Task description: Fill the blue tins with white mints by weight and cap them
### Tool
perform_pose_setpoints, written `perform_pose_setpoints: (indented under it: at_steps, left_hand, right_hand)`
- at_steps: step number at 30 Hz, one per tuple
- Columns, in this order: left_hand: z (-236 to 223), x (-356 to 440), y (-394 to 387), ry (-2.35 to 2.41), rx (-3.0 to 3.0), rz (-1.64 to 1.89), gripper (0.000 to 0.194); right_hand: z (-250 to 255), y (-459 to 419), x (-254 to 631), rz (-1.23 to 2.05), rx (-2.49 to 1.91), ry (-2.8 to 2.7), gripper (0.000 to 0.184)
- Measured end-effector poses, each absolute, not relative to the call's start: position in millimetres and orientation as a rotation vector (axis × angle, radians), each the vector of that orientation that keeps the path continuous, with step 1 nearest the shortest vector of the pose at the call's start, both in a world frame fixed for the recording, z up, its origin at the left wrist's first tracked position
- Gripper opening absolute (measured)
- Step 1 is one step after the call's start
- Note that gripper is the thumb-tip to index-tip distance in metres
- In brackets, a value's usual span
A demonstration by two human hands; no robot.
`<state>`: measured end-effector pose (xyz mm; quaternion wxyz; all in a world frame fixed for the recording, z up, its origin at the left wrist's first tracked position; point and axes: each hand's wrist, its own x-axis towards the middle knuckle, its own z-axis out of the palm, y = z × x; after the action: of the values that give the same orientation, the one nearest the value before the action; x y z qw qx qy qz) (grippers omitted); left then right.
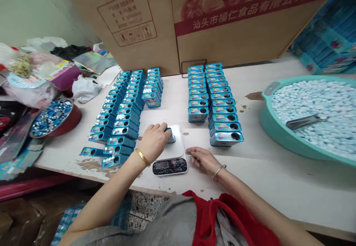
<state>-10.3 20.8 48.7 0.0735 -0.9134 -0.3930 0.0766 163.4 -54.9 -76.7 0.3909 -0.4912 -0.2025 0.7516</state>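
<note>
On white kitchen scale at table's near edge: left hand curled over small blue tin, fingers pinching it on the platform. Right hand flat beside scale, fingers loosely spread, empty. Filled tin rows left, open ones right.

Glossy tins, smooth plastic basin

You see five rows of tins: three left, two right. One tin on one scale. One basin, one scoop, two cartons.
</note>
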Motion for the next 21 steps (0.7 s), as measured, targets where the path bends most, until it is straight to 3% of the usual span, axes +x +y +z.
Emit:
perform_pose_setpoints:
  at_steps: [6, 11, 21]
  left_hand:
    - [65, -39, 7, -1.231, -2.826, -0.276, 0.023]
    - [51, -79, -23, -1.671, -2.656, -0.802, 0.018]
    - [-10, -115, -66, -2.117, -2.485, -1.087, 0.021]
  right_hand:
    - [-61, -93, 194, 1.924, -1.222, -0.302, 0.013]
    - [-57, -119, 207, 1.979, -1.274, -0.157, 0.017]
    - [-52, -120, 188, 2.003, -1.305, -0.296, 0.016]
